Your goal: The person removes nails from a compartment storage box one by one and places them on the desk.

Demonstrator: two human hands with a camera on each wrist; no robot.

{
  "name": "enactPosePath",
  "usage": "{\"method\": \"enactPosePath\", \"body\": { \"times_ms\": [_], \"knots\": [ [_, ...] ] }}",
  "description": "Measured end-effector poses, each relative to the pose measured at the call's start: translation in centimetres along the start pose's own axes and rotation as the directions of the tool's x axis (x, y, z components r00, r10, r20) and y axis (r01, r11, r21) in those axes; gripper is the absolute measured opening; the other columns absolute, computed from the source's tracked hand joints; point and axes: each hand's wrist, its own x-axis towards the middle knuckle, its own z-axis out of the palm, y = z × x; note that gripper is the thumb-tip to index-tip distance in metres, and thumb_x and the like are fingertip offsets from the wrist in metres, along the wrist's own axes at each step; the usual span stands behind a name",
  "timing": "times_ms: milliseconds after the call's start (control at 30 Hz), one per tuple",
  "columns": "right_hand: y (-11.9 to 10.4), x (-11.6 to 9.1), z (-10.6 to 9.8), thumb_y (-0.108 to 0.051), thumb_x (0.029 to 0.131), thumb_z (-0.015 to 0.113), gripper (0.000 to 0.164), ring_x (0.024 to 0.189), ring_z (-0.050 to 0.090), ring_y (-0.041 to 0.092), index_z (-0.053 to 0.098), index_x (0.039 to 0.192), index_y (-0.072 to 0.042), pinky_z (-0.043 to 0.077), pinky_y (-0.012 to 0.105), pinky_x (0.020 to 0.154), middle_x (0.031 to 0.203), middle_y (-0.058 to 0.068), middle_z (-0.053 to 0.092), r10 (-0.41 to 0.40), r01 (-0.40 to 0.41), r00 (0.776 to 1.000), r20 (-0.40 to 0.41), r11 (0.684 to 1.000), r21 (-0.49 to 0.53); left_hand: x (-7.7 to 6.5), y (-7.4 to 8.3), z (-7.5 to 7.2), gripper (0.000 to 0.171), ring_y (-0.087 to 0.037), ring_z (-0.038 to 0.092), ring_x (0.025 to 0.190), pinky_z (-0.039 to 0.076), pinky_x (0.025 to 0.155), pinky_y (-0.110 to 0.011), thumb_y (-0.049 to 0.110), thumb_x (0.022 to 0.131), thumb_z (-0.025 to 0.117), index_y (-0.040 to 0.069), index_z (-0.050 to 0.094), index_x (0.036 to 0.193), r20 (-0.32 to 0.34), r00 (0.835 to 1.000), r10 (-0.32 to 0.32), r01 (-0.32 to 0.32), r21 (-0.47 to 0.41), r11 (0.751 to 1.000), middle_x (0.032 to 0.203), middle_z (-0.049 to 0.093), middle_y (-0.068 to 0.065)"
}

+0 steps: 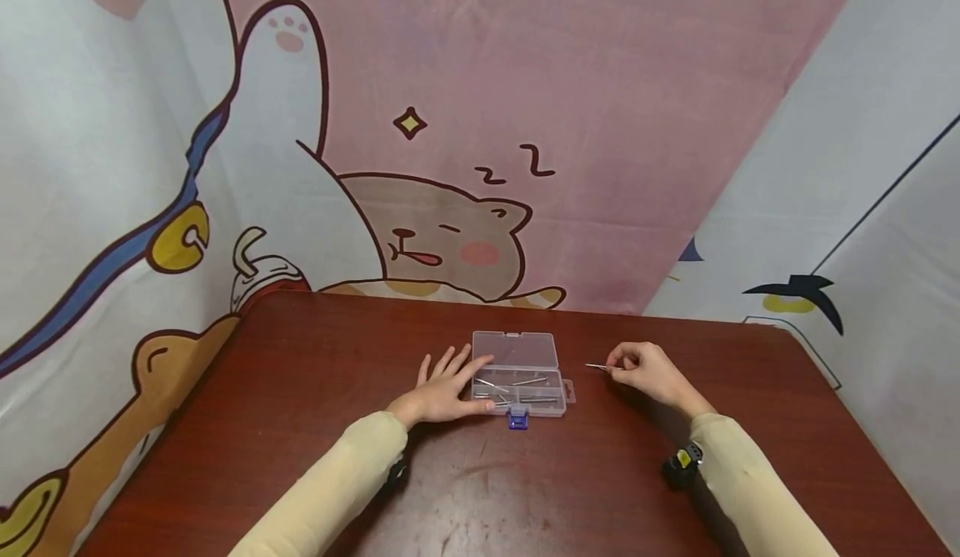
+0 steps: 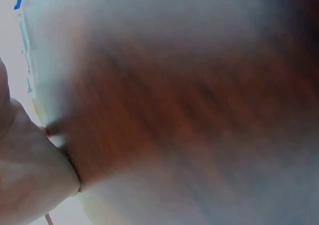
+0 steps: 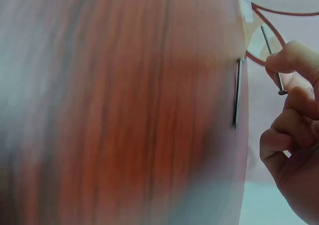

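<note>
In the head view, a clear plastic compartment box (image 1: 518, 390) lies with its lid (image 1: 517, 350) folded back and several thin metal nails (image 1: 531, 382) inside. My left hand (image 1: 442, 394) rests at the box's left side, fingers spread and straight, index finger over the hinge side and thumb at the front edge. To the right of the box, my right hand (image 1: 647, 369) pinches a nail between thumb and index finger. The right wrist view shows this nail (image 3: 269, 46) tilted, its flat head below the fingertips. Another nail (image 3: 238, 93) lies on the table there.
A blue latch (image 1: 518, 419) sticks out from the box's front, and a clear hanging tab (image 1: 569, 391) from its right side. The reddish-brown table (image 1: 480, 490) ends at a cartoon-printed cloth (image 1: 600, 123) behind. A black wrist camera (image 1: 682, 465) is strapped at the right sleeve.
</note>
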Motion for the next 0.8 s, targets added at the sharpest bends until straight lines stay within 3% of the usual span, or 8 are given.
{"method": "enactPosePath", "body": {
  "times_ms": [333, 567, 800],
  "knots": [
    [1.4, -1.0, -1.2, -0.006, 0.087, 0.069, 0.003, 0.057, 0.043, 0.011, 0.067, 0.089, -0.005, 0.036, 0.025, 0.052, 0.063, 0.001, 0.047, 0.087, -0.087, 0.996, 0.003, 0.996, -0.023, 0.0, -0.1, 0.1, 0.079, -0.036, 0.005, 0.145, -0.003, 0.107, -0.062, 0.062, 0.089, 0.055, 0.030, 0.024, 0.154, 0.008, 1.000, -0.009, 0.009, 0.012, 1.000, 0.160, 0.010, -0.013],
    [2.2, -1.1, -1.5, -0.011, 0.088, 0.069, 0.008, 0.055, 0.041, 0.010, 0.068, 0.087, -0.003, 0.034, 0.025, 0.053, 0.061, -0.002, 0.046, 0.093, -0.095, 0.995, -0.024, 0.992, -0.088, 0.0, 0.0, 0.0, 0.078, -0.037, 0.005, 0.145, -0.003, 0.107, -0.063, 0.060, 0.090, 0.055, 0.029, 0.024, 0.154, 0.009, 1.000, -0.004, 0.004, 0.009, 1.000, 0.160, 0.009, -0.015],
    [2.8, -1.2, -1.5, -0.008, 0.090, 0.067, 0.004, 0.054, 0.042, 0.009, 0.070, 0.090, -0.005, 0.034, 0.026, 0.054, 0.061, -0.002, 0.048, 0.094, -0.096, 0.995, -0.025, 0.993, -0.068, 0.0, 0.0, 0.0, 0.078, -0.037, 0.005, 0.145, -0.002, 0.107, -0.063, 0.060, 0.090, 0.055, 0.029, 0.025, 0.154, 0.007, 1.000, -0.004, 0.004, 0.006, 1.000, 0.160, 0.010, -0.015]
  ]
}}
